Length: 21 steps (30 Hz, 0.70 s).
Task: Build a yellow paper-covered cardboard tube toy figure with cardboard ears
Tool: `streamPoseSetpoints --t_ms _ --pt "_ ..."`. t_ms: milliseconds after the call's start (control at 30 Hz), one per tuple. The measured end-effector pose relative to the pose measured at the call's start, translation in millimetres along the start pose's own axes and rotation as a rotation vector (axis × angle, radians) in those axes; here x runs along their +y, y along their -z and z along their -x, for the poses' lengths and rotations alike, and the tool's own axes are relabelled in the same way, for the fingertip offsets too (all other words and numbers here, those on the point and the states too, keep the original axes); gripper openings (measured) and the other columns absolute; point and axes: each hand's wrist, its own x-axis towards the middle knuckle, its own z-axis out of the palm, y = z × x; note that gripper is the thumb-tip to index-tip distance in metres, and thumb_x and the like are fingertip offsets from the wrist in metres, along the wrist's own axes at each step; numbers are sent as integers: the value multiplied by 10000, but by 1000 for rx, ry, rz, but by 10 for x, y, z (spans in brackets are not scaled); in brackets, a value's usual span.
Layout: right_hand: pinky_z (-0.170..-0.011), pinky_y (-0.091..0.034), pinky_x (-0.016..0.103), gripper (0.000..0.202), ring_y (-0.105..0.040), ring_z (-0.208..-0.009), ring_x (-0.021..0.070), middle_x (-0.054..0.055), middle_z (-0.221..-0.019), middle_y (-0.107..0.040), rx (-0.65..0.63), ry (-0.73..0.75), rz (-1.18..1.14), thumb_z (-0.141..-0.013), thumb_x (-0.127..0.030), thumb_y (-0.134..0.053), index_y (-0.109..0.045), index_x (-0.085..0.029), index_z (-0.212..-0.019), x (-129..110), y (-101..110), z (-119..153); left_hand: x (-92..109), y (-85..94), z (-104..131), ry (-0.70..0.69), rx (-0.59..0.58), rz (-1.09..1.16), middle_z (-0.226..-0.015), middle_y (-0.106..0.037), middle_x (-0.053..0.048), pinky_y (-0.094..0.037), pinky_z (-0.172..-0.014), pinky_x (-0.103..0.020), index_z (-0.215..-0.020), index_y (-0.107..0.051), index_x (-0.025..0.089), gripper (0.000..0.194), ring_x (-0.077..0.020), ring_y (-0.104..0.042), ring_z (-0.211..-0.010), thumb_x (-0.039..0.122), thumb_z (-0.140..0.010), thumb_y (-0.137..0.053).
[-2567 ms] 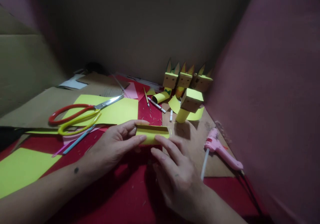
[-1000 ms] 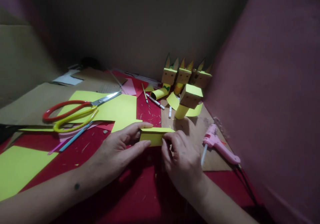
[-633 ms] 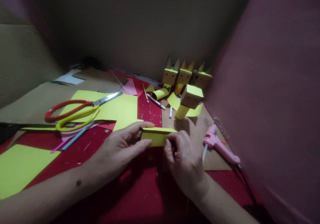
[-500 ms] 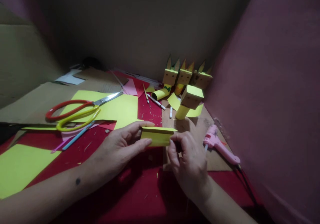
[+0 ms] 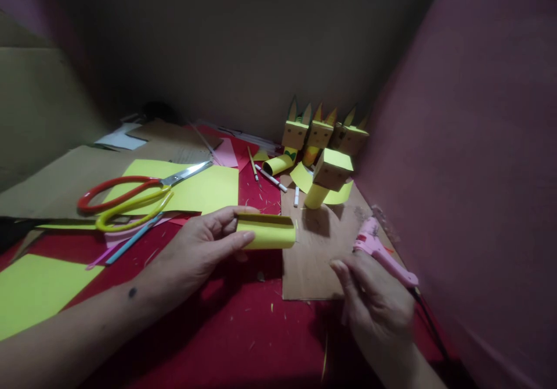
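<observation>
A rolled piece of yellow paper (image 5: 272, 233), with its long edge along the top, is held by my left hand (image 5: 213, 238), thumb in front and fingers behind. My right hand (image 5: 376, 296) is apart from the paper, its thumb and index finger pressed together; whatever is between the fingertips is too small to make out. Just above my right hand lies a pink glue gun (image 5: 374, 244) on a cardboard sheet (image 5: 311, 270). A figure with a cardboard box head (image 5: 333, 170) on a yellow paper tube stands on that sheet.
Large scissors (image 5: 148, 195) with red and yellow handles lie on yellow paper (image 5: 217, 189) at the left. Several eared box-headed figures (image 5: 321, 134) stand at the back. A pencil (image 5: 253, 164), white sticks (image 5: 272, 178) and a blue stick (image 5: 133, 239) lie about on the red cloth (image 5: 248, 342).
My right hand has let go of the paper's right end and moved right and down toward the glue gun. The paper in my left hand has shifted slightly left and shows more of its curve.
</observation>
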Motion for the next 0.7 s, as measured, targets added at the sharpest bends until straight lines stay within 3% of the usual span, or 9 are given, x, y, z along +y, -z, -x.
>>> streamPoseSetpoints --t_ms 67,133,200,267,333,433,567,700 --pt "-614 -483 261 138 -631 -608 144 9 -705 -682 38 -14 36 -915 -86 -608 -687 -198 -902 133 98 128 -14 12 -4 13 8 -3 -871 -736 -11 -538 -632 -191 -1194 -680 208 464 -143 -662 -742 376 -776 -791" --pt "-755 -532 285 206 -704 -777 178 21 -859 -749 52 -52 144 -919 -89 -599 -703 -237 -1018 293 205 241 -18 18 -1 20 16 -3 -835 -715 -4 -533 -620 -189 -1186 -684 206 464 -138 -651 -722 382 -771 -794" --pt "-902 -537 366 288 -711 -965 235 74 -1077 -756 41 -94 255 -949 -124 -533 -689 -228 -1167 465 300 322 -9 13 4 27 23 2 -811 -697 2 -531 -615 -191 -1173 -688 200 466 -135 -642 -708 385 -760 -799" --pt "-923 -544 465 325 -671 -1084 321 161 -1188 -714 -53 -125 362 -957 -204 -504 -652 -156 -1243 627 357 373 11 -2 6 35 39 5 -775 -676 12 -519 -595 -186 -1156 -690 188 469 -125 -625 -669 376 -742 -808" --pt "-856 -565 520 405 -660 -1048 365 235 -1168 -694 -122 -185 475 -961 -214 -427 -594 -65 -1298 763 360 412 29 -19 2 42 58 2 -724 -654 24 -495 -557 -179 -1141 -691 174 468 -110 -599 -616 365 -731 -811" --pt "-810 -576 522 461 -646 -954 355 238 -1125 -684 -259 -240 516 -937 -232 -451 -531 -36 -1348 913 281 466 32 -25 -13 33 83 -3 -652 -607 41 -453 -515 -172 -1142 -687 162 482 -100 -568 -571 360 -721 -810" --pt "-784 -575 510 434 -633 -889 342 228 -1055 -677 -265 -246 599 -908 -175 -417 -573 -25 -1285 1048 182 508 0 13 -25 46 96 -31 -626 -574 44 -409 -490 -179 -1185 -661 154 540 -109 -567 -564 394 -721 -798" --pt "-721 -593 465 423 -672 -882 338 183 -1006 -690 -206 -282 584 -901 -278 -460 -628 -106 -1249 1028 284 455 -13 40 -25 54 75 -21 -666 -610 27 -409 -514 -188 -1188 -645 157 525 -111 -576 -584 391 -737 -780"
